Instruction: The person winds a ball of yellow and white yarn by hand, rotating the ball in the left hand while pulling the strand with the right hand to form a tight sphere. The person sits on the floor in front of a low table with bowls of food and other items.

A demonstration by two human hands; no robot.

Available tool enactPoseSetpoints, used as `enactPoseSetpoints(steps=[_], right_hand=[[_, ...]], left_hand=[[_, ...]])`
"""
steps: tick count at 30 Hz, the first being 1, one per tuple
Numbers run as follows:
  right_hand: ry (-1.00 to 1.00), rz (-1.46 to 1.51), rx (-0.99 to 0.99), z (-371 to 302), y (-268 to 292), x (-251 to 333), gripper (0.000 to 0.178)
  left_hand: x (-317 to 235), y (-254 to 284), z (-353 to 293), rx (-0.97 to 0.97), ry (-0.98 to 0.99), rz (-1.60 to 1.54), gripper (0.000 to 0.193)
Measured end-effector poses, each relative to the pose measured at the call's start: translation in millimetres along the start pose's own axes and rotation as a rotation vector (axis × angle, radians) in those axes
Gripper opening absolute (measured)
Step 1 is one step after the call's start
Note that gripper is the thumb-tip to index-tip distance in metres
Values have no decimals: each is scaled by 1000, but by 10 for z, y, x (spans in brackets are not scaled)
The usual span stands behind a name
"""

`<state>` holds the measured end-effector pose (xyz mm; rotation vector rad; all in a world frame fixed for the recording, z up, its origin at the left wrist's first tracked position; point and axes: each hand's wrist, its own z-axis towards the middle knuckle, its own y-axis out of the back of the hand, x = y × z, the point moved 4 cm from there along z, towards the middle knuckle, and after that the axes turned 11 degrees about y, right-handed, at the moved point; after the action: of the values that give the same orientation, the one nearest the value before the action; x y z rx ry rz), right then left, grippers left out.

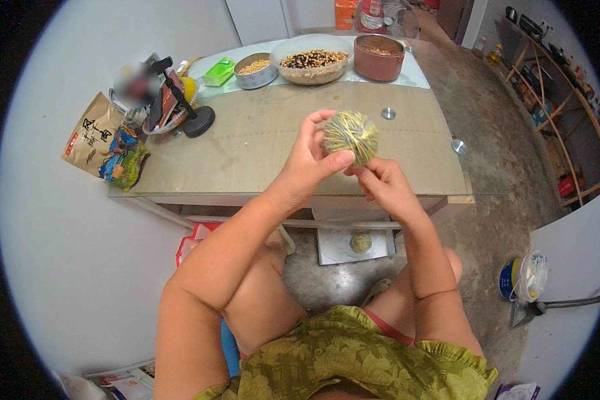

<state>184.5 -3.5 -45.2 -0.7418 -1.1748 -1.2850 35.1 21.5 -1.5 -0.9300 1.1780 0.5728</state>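
A ball of yellow and grey yarn [351, 138] is held up above the near part of the table. My left hand [308, 157] is closed around its left side, thumb in front and fingers behind. At the ball's lower right, my right hand [383, 187] has its thumb and fingers pinched together just under it. Whatever is in that pinch, perhaps a strand, is too fine to make out. Below the table, a second, similar yarn ball [361, 243] lies on a white flat box [333, 252] on the floor.
Along the table's [213, 160] far edge stand a green tray [219, 71], a tin of pale kernels [255, 73], a bowl of mixed kernels [313, 59] and a reddish pot [379, 59]. At left are a tan bag [103, 143] and a black stand [197, 120].
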Motion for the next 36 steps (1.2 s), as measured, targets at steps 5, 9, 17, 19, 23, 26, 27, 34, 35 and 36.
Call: enactPoseSetpoints(steps=[5,9,17,19,23,26,27,34,35,36], right_hand=[[86,-47,146,-77,-188,109,24],[85,-27,221,-160,-206,322,21],[144,96,64,-319,106,665,15],[178,135,-31,-311,195,702,15],[177,203,-179,-238,401,575,17],[175,250,-253,-123,474,403,19],[149,239,-272,-91,490,341,19],[-56,213,-168,-3,254,-99,19],[-65,191,-128,-9,212,-227,21],[-44,144,-69,-16,160,-208,22]], left_hand=[[3,166,54,-229,-68,128,73],[59,302,88,-275,-95,332,72],[170,225,107,-107,50,428,69],[227,192,72,21,168,398,68],[343,53,-23,312,400,306,69],[299,-87,-78,434,458,230,75],[291,-121,-86,470,467,173,77],[24,-178,-77,226,199,18,84],[61,-91,-31,156,156,37,80],[67,-35,-10,93,124,48,78]])
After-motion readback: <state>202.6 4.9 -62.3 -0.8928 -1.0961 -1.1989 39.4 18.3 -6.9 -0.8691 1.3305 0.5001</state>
